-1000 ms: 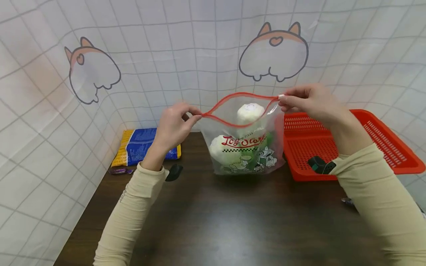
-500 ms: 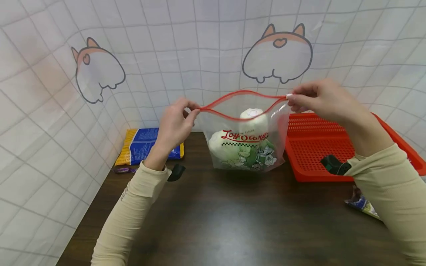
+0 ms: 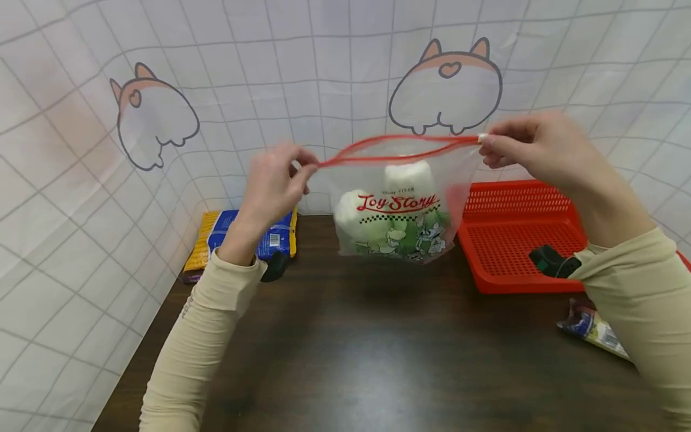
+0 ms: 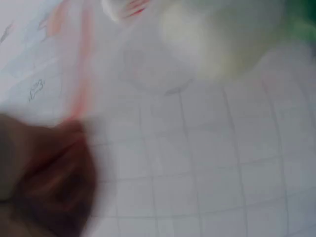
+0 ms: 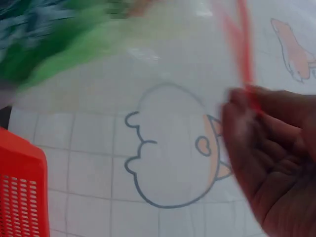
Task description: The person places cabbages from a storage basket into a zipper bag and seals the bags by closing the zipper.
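Note:
A clear zip bag [image 3: 396,210] with a red zip strip [image 3: 399,150] and red lettering hangs above the dark table [image 3: 378,348]. Two white round items [image 3: 407,177] and green printed figures show inside it. My left hand [image 3: 275,183] pinches the strip's left end and my right hand [image 3: 526,147] pinches its right end, and the strip runs nearly straight between them. The left wrist view is blurred: the left hand [image 4: 47,177], the red strip [image 4: 79,74] and a pale lump. The right wrist view shows the right hand [image 5: 276,158] beside the red strip [image 5: 242,54].
A red perforated basket [image 3: 518,240] stands at the back right. A blue and yellow packet [image 3: 237,240] lies at the back left against the gridded cloth wall. A small wrapped packet [image 3: 591,327] lies at the right, near my right sleeve.
Both hands have lifted the bag off the table and pulled apart. The bag's mouth, gaping a second ago, is now drawn almost shut into a straight line.

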Action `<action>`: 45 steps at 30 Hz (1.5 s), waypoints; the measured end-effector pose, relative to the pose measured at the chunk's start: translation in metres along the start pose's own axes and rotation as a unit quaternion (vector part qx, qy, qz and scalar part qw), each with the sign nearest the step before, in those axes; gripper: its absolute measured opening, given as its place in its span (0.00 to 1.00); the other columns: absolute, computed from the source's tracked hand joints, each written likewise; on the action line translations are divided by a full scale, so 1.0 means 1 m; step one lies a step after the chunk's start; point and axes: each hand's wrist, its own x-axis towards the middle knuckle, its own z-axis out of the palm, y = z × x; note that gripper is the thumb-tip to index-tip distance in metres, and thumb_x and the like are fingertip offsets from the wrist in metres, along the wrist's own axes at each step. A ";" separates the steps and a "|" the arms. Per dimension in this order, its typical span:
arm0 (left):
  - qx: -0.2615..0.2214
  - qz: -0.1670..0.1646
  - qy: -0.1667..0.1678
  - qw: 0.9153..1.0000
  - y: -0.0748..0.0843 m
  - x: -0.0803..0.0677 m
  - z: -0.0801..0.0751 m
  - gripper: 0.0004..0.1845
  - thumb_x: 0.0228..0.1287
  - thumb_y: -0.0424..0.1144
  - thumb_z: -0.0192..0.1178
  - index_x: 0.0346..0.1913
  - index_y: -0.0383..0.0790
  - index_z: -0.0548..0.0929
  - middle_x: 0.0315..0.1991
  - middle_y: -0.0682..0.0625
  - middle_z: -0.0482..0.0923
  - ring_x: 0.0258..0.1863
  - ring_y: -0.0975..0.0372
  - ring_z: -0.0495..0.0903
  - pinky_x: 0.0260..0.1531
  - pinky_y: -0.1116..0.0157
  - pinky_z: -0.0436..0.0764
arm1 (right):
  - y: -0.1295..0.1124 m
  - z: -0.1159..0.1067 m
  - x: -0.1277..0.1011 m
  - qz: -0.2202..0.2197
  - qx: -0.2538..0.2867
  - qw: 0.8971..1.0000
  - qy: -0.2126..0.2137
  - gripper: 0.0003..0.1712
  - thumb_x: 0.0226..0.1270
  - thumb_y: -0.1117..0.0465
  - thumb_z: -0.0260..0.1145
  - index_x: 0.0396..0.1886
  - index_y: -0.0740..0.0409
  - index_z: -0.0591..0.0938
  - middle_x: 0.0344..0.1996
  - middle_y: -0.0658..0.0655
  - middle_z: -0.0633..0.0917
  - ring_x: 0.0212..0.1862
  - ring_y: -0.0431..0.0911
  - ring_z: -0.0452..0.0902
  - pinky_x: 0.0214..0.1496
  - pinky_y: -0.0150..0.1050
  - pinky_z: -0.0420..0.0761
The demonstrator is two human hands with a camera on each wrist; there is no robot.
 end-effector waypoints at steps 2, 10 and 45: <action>0.053 -0.005 -0.053 0.997 -0.001 -0.001 0.002 0.06 0.69 0.33 0.59 0.41 0.34 0.84 0.39 0.44 0.81 0.28 0.57 0.78 0.27 0.61 0.77 | 0.001 0.001 0.001 0.000 -0.032 0.999 -0.027 0.23 0.73 0.48 0.59 0.53 0.62 0.82 0.40 0.56 0.88 0.36 0.36 0.83 0.46 0.29 0.76; -0.021 -0.058 -0.085 0.994 -0.002 0.000 0.008 0.07 0.70 0.34 0.58 0.45 0.35 0.83 0.37 0.45 0.81 0.23 0.56 0.79 0.22 0.62 0.76 | 0.009 0.001 -0.004 0.013 -0.056 0.996 -0.070 0.24 0.73 0.47 0.59 0.55 0.61 0.82 0.41 0.56 0.87 0.39 0.41 0.83 0.53 0.47 0.76; -0.299 -0.201 -0.084 0.929 -0.039 -0.011 0.014 0.13 0.68 0.40 0.61 0.48 0.34 0.83 0.38 0.40 0.82 0.35 0.51 0.84 0.40 0.62 0.83 | 0.041 0.034 -0.012 -0.073 -0.025 0.997 0.024 0.13 0.69 0.56 0.66 0.45 0.59 0.86 0.31 0.54 0.88 0.32 0.34 0.82 0.39 0.18 0.74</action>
